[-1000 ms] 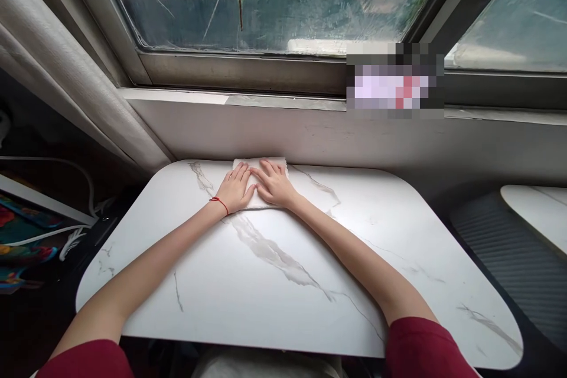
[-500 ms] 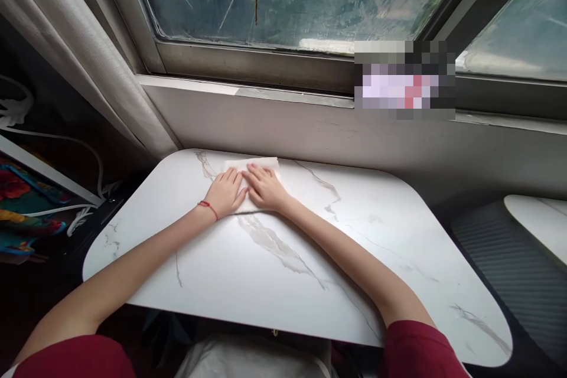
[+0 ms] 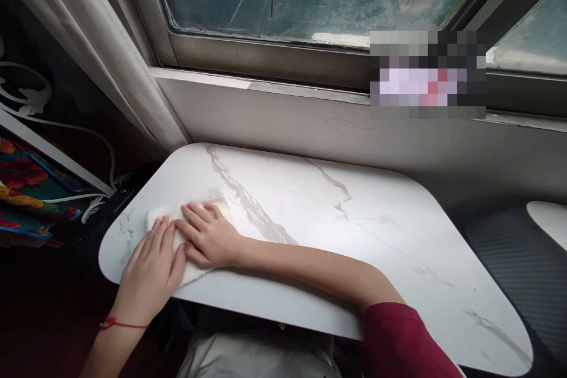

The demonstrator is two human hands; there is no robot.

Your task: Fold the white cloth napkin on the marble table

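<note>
A white cloth (image 3: 195, 273) lies spread on the left part of a white marble-patterned table (image 3: 274, 189). My left hand (image 3: 148, 269), with a red string bracelet at the wrist, rests on the cloth's left side, fingers stretched out. My right hand (image 3: 210, 236) presses flat on the cloth's upper right part, fingers apart. The fingertips of the two hands nearly meet. Much of the cloth is hidden beneath them. Its front edge reaches close to the table's near edge.
A window (image 3: 310, 0) and its sill stand behind the table. A pale curtain (image 3: 110, 53) hangs at the left, above cables and a colourful fabric (image 3: 31, 189). To the right are a dark ribbed surface (image 3: 518, 271) and another white tabletop (image 3: 551, 221).
Both hands and the cloth have moved left and toward me, from the table's back edge to its left front. The camera view has shifted slightly.
</note>
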